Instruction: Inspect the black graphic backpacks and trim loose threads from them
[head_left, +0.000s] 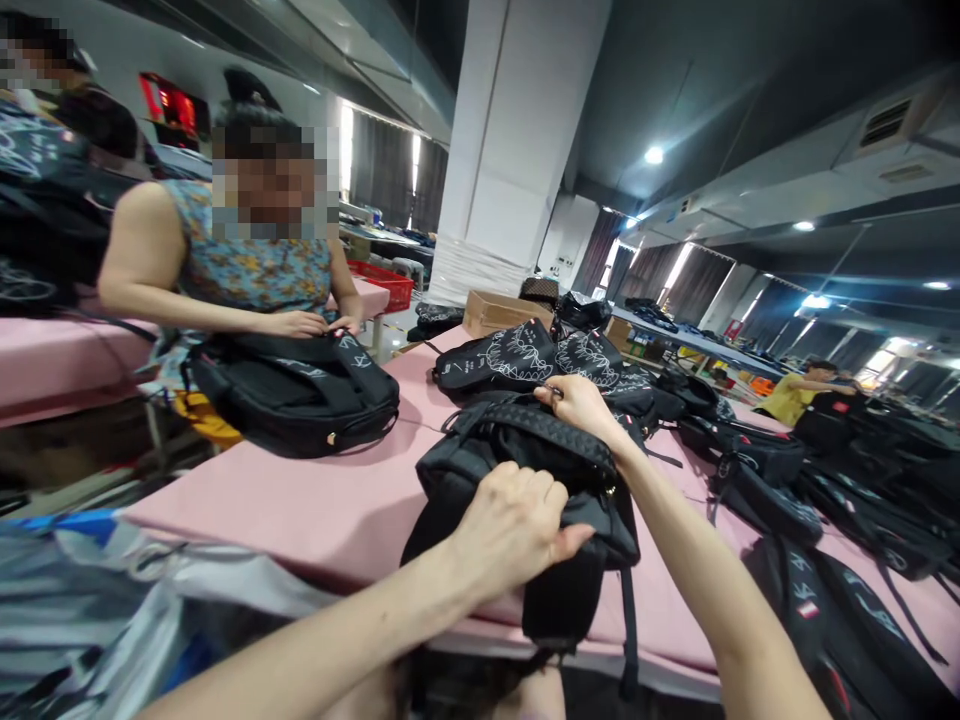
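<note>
1. The left hand (pixel 510 525) is closed in a fist, fingers curled tight over the near upper edge of the black backpack (pixel 525 490), thumb pressed on the fabric.
2. The right hand (pixel 574 402) is pinched shut at the far top of the same backpack, apparently on a small zipper pull; the pull itself is too small to be made out.
3. The backpack lies at the near edge of the pink table (pixel 352 500), its lower part and a strap (pixel 628 630) hanging over the edge.
4. A slide off the table is judged possible if the left grip is loosened, since much of the backpack overhangs.
5. The pinch could slip, or fabric be caught, if the pull is tugged at an angle.
6. Open room is seen to the left; to the right, piled bags (pixel 750 460) crowd close. A co-worker's bag (pixel 292 390) lies well apart.
</note>
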